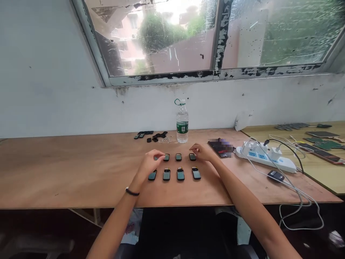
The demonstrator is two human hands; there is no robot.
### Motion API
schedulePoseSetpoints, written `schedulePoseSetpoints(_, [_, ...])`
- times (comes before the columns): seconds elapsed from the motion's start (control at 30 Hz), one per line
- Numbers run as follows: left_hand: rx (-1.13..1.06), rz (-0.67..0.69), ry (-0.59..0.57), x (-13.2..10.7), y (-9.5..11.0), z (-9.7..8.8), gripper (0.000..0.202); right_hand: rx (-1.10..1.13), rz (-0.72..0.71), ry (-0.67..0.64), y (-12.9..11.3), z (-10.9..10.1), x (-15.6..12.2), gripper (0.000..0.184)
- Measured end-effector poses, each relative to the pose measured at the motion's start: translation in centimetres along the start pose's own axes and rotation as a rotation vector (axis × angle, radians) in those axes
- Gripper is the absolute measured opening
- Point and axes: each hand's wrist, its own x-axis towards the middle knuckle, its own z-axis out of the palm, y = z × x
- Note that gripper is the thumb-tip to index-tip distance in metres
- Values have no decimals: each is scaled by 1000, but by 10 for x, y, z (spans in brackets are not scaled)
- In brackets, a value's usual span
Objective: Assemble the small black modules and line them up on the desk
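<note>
Small black units with grey-green screens lie in two rows on the wooden table. My left hand [152,160] is over the left end of the far row, thumb and fingertips drawn together at the edge of a unit [167,157]. It partly covers another unit, and what it pinches, if anything, is hidden. My right hand [203,151] rests by the rightmost far unit [192,157], thumb close to its right edge and index finger apart above it. Between the hands lies one more unit [178,157]. Several larger-looking units [180,175] form the near row, with small yellowish tabs at their tops.
Behind the rows are black parts [159,135], small metal bits [165,139] and a water bottle [182,126]. To the right are a dark phone-like device [219,148], a power strip [265,160] with cables and a black adapter [276,176]. The wooden table [81,172] ends just in front.
</note>
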Motion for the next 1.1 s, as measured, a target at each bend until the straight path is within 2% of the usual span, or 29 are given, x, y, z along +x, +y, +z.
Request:
schedulePoseSetpoints(0.1, [114,-76,42,-45,-21,-23,17,27,-79,-4,-23,5,4,32])
schedulePoseSetpoints(0.17, [207,-93,34,-71,-28,-24,16,28,-166,-28,-44,15,11,32])
schedulePoseSetpoints(0.23, [292,-113,49,-89,-30,-16,14,28,-270,-77,-70,30,21,33])
schedulePoseSetpoints(0.37, [390,-162,71,-99,-22,4,15,0,-442,-249,-122,69,42,36])
schedulePoseSetpoints(0.47, [443,-173,53,-98,-18,13,10,-65,-517,-366,-147,99,54,34])
schedulePoseSetpoints(0.57, [447,-179,40,-99,-21,14,5,-118,-577,-464,-155,118,60,36])
schedulePoseSetpoints(0.67, [420,-185,64,-102,-25,11,11,-129,-569,-482,-153,121,58,33])
schedulePoseSetpoints(0.8, [356,-179,106,-105,-27,9,11,-146,-424,-389,-149,109,48,27])
schedulePoseSetpoints(0.9, [303,-167,121,-104,-28,9,10,-7,-330,-298,-150,104,40,22])
schedulePoseSetpoints(1.0, [254,-153,129,-104,-32,9,11,176,-282,-272,-154,109,35,13])
schedulePoseSetpoints(1.1, [216,-129,139,-103,-36,10,13,241,-275,-278,-158,118,33,9])
